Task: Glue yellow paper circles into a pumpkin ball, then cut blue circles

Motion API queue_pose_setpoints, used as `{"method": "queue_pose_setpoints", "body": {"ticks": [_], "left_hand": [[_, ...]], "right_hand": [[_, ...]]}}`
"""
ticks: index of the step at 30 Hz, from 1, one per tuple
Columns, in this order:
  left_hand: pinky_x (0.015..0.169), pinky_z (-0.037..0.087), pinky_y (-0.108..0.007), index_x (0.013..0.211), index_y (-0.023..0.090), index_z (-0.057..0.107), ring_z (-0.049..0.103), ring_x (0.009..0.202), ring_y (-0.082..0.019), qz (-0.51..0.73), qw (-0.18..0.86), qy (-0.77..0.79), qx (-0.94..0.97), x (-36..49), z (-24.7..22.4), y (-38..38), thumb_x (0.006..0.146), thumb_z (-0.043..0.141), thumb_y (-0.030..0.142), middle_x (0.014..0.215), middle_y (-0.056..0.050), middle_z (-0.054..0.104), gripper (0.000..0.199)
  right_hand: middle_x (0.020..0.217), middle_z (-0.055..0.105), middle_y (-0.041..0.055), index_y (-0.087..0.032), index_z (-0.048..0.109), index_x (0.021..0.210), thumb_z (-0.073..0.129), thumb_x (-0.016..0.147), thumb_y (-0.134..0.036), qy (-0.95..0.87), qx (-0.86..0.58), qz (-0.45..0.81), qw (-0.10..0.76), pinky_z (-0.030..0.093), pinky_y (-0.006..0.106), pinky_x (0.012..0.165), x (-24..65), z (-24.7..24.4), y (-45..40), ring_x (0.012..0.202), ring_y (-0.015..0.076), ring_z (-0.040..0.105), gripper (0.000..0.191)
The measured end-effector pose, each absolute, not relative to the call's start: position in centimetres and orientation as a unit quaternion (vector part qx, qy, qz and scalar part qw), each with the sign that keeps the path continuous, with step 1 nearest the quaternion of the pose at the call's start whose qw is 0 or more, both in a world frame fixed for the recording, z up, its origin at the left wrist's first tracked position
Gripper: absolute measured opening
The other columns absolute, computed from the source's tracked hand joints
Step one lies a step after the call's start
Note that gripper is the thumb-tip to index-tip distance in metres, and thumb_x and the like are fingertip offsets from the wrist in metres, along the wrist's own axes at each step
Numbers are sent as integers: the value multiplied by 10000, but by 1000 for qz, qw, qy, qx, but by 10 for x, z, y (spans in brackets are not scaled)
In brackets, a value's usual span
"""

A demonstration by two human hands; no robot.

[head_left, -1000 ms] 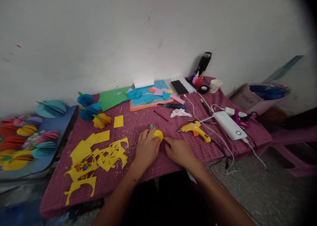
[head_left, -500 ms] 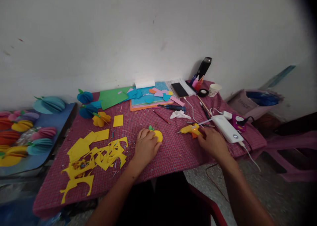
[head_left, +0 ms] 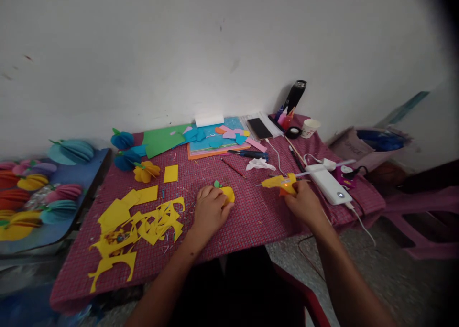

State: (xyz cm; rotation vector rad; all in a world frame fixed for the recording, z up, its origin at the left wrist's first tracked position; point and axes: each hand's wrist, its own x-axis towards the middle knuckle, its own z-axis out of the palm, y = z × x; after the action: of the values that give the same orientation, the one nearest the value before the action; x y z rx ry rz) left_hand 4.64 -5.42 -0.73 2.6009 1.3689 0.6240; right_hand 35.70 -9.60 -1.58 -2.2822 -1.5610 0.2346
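Note:
My left hand [head_left: 210, 210] rests on a yellow paper piece [head_left: 228, 193] with a small green leaf [head_left: 217, 184] at its top, near the table's middle; its thumb and fingers close on the piece's left side. Over the table to the right, my right hand [head_left: 304, 201] is wrapped round the handle of a yellow glue gun [head_left: 278, 181]. The gun's nozzle points left, an orange light glows on its body, and a clear glue stick sticks out behind. Yellow paper scraps [head_left: 158, 224] and a yellow square [head_left: 171, 173] lie left of my left hand.
Paper sheets [head_left: 163, 140], a phone [head_left: 259, 128], cutters [head_left: 253, 154], a pencil [head_left: 234, 168] and crumpled tissue [head_left: 260, 164] lie behind the hands. A white power bank [head_left: 327, 186] with cables is at right, near a cup [head_left: 310, 128] and black bottle [head_left: 295, 96]. Paper ornaments [head_left: 77, 151] stand at left.
My right hand has closed round the glue gun's handle and lifted the gun slightly, with its rear and glue stick tilted up to the right. My left hand has hardly moved.

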Motion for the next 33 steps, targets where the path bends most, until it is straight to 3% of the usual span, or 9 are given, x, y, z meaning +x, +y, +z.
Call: {"method": "queue_pose_setpoints", "body": {"ticks": [6, 11, 17, 33], "left_hand": [[977, 406, -467, 872, 215, 720, 518, 1057, -263, 199, 67, 462, 862, 48, -6, -56, 954, 557, 302, 1040, -74, 661, 202], [981, 407, -470, 893, 220, 727, 507, 1076, -267, 205, 73, 457, 863, 49, -7, -57, 944, 564, 290, 1063, -79, 653, 185], [1003, 400, -473, 903, 215, 728, 496, 1086, -267, 198, 63, 458, 864, 51, -5, -57, 952, 554, 299, 1079, -79, 647, 199], [1012, 394, -476, 932, 224, 722, 501, 1080, -270, 189, 63, 457, 867, 51, -5, -57, 952, 559, 314, 1075, -76, 644, 187]], "right_hand": [[1018, 709, 91, -175, 573, 1165, 583, 817, -322, -580, -748, 190, 262, 459, 297, 698, 330, 6, -93, 841, 228, 665, 378], [953, 721, 125, -154, 558, 1176, 625, 821, -543, -587, -790, 99, 147, 425, 323, 649, 293, 14, -85, 810, 290, 686, 531], [922, 727, 125, -148, 562, 1141, 553, 876, -416, -637, -766, 33, 87, 412, 321, 664, 274, 12, -79, 804, 283, 688, 377], [909, 727, 140, -131, 558, 1127, 536, 877, -375, -661, -747, 3, 61, 417, 322, 659, 271, 10, -76, 801, 288, 691, 350]]}}
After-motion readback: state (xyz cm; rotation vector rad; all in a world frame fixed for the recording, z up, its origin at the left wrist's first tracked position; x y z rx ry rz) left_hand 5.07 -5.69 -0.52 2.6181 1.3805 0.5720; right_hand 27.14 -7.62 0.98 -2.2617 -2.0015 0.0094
